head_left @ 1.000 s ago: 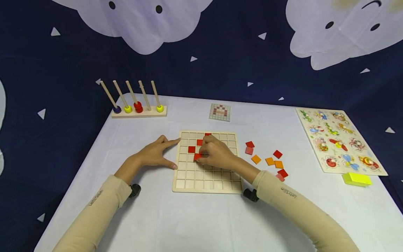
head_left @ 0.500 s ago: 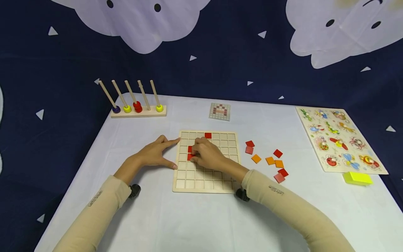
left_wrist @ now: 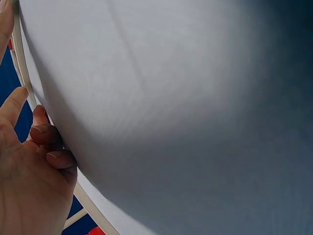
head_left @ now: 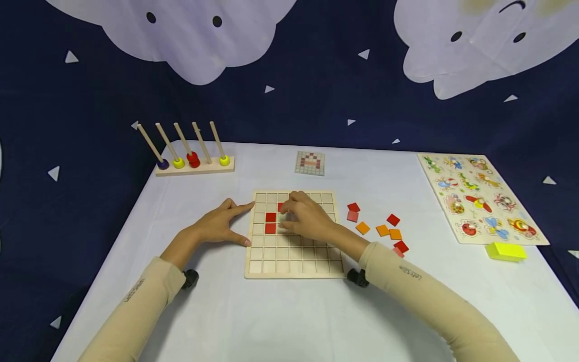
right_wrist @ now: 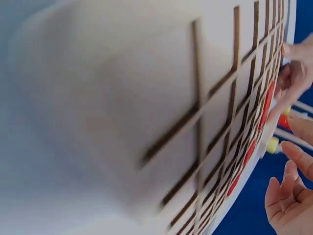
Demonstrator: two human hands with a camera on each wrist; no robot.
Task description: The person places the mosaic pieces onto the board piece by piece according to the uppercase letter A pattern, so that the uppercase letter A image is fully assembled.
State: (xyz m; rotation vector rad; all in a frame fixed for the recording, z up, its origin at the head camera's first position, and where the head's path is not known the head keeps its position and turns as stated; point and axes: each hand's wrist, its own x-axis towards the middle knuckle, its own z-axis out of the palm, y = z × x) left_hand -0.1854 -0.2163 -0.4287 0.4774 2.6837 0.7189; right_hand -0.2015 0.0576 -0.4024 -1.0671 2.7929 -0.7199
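A wooden grid board (head_left: 289,271) lies flat on the white table. My left hand (head_left: 221,222) rests at its left side, thumb and index finger spread and touching the edge; in the left wrist view its other fingers are bent and hold nothing. Over the board's upper middle is my right hand (head_left: 309,218), thumb and fingers apart and nothing between them. Just left of it, an upper red square tile (head_left: 270,217) and a lower red square tile (head_left: 270,228) sit in neighbouring cells. Another red tile (head_left: 280,206) is partly covered by the right fingers.
Loose orange tiles (head_left: 382,230) and red tiles (head_left: 393,219) lie right of the board. Behind it is a small pattern card (head_left: 309,163). A peg stand with beads (head_left: 194,170) is at back left, an insect picture board (head_left: 481,201) and yellow block (head_left: 505,252) at right.
My right hand slid a red tile one column left, below another red tile, then let go and drew back to the right. The left hand kept its place at the board's edge.
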